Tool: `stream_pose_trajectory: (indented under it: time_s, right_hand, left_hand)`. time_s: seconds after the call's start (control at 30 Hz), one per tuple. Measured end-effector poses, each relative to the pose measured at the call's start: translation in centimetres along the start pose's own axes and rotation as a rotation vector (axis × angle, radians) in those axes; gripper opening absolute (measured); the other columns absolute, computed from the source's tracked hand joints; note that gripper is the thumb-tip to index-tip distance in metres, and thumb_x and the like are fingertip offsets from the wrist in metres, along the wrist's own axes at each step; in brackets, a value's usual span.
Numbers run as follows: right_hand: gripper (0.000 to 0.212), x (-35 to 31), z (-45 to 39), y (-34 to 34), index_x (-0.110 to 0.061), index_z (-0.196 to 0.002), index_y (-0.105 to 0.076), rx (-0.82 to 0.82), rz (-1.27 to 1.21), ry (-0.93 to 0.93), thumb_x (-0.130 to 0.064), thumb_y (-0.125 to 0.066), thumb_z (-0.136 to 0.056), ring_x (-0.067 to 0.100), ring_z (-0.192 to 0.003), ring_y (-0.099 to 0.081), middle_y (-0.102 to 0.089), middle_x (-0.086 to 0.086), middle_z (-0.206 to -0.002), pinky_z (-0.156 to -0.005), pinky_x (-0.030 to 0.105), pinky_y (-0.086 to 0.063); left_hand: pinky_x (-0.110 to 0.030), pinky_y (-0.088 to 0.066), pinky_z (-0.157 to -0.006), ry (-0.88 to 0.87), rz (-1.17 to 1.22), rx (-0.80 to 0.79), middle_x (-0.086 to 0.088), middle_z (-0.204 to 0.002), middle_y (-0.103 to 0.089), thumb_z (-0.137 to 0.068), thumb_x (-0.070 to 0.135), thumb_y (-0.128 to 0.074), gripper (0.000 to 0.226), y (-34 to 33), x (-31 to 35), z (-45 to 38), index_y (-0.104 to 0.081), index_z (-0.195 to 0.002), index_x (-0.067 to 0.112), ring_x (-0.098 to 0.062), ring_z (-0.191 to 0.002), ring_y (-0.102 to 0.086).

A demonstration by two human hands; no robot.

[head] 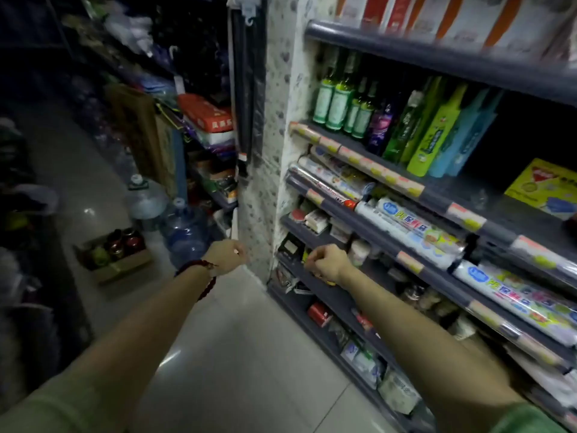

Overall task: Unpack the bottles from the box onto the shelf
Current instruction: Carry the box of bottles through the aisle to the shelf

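An open cardboard box (125,267) sits on the floor at the left, holding several dark bottles (125,242) with red and green tops. The grey shelf unit (437,195) runs along the right; green glass bottles (340,101) stand at its upper left end. My left hand (226,256), with a red bead bracelet on the wrist, hangs in the air to the right of the box, fingers curled, nothing in it. My right hand (327,264) is a loose fist in front of a lower shelf rail. Both arms reach forward.
Two big blue water jugs (184,232) stand on the floor just behind the box. A patterned pillar (274,151) divides the right shelf from stacked goods (206,117) on the left. Rolls of cling film (421,232) and small packets fill the lower shelves. Pale floor tiles (237,354) lie below my arms.
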State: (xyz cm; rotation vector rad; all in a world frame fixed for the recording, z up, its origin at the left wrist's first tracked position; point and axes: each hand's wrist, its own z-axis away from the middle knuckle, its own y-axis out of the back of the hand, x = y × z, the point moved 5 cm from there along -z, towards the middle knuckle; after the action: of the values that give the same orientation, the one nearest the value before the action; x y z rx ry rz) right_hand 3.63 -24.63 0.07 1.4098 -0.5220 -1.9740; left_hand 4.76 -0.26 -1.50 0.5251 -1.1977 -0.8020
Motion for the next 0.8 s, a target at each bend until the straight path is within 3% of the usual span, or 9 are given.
stream_pose_trajectory:
  time_s: [0.13, 0.27, 0.4, 0.53, 0.8]
  right_hand:
    - [0.018, -1.8, -2.2, -4.2, -0.015, -0.067, -0.063, -0.069, 0.071, 0.012, -0.008, -0.065, -0.085, 0.017, -0.069, -0.057, -0.061, 0.0, -0.071, -0.059, 0.026, -0.046]
    - [0.005, -3.9, -4.7, -7.6, -0.012, -0.08, -0.065, -0.083, 0.109, 0.032, -0.01, -0.069, -0.081, 0.018, -0.079, -0.057, -0.063, 0.006, -0.085, -0.069, 0.024, -0.044]
    - [0.013, -6.6, -7.8, -10.4, -0.012, -0.086, -0.065, -0.108, 0.081, 0.041, -0.013, -0.075, -0.078, 0.022, -0.077, -0.063, -0.066, 0.01, -0.084, -0.071, 0.029, -0.052]
    - [0.02, -10.1, -10.8, -13.6, -0.008, -0.1, -0.069, -0.191, 0.153, 0.1, -0.017, -0.072, -0.082, 0.018, -0.074, -0.059, -0.062, 0.006, -0.081, -0.069, 0.025, -0.047]
    - [0.024, -19.5, -19.4, -19.5, -0.002, -0.099, -0.072, -0.315, 0.256, 0.29, -0.016, -0.071, -0.081, 0.021, -0.079, -0.059, -0.065, 0.011, -0.083, -0.074, 0.032, -0.049]
  left_hand:
    - [-0.028, -0.043, -0.077, 0.119, 0.125, 0.014, -0.01, -0.101, -0.06, -0.092, 0.018, -0.055, 0.028, 0.6, -4.9, 0.5, -0.065, -0.111, 0.001, -0.029, -0.098, -0.059]
    - [-0.031, -0.048, -0.077, 0.245, 0.245, 0.051, -0.012, -0.099, -0.061, -0.088, 0.017, -0.061, 0.02, 1.6, -10.1, 0.8, -0.064, -0.104, 0.005, -0.024, -0.085, -0.054]
    - [-0.034, -0.051, -0.086, 0.324, 0.281, 0.135, -0.014, -0.1, -0.061, -0.089, 0.02, -0.06, 0.024, 3.9, -13.8, 0.7, -0.063, -0.106, 0.003, -0.025, -0.089, -0.057]
    - [-0.033, -0.049, -0.088, 0.388, 0.307, 0.214, -0.019, -0.113, -0.065, -0.09, 0.02, -0.059, 0.029, 6.7, -16.6, -0.4, -0.063, -0.112, 0.001, -0.033, -0.108, -0.06]
    - [-0.033, -0.051, -0.084, 0.461, 0.36, 0.273, -0.018, -0.112, -0.065, -0.09, 0.023, -0.057, 0.028, 12.0, -21.5, -4.8, -0.064, -0.111, 0.006, -0.032, -0.105, -0.061]
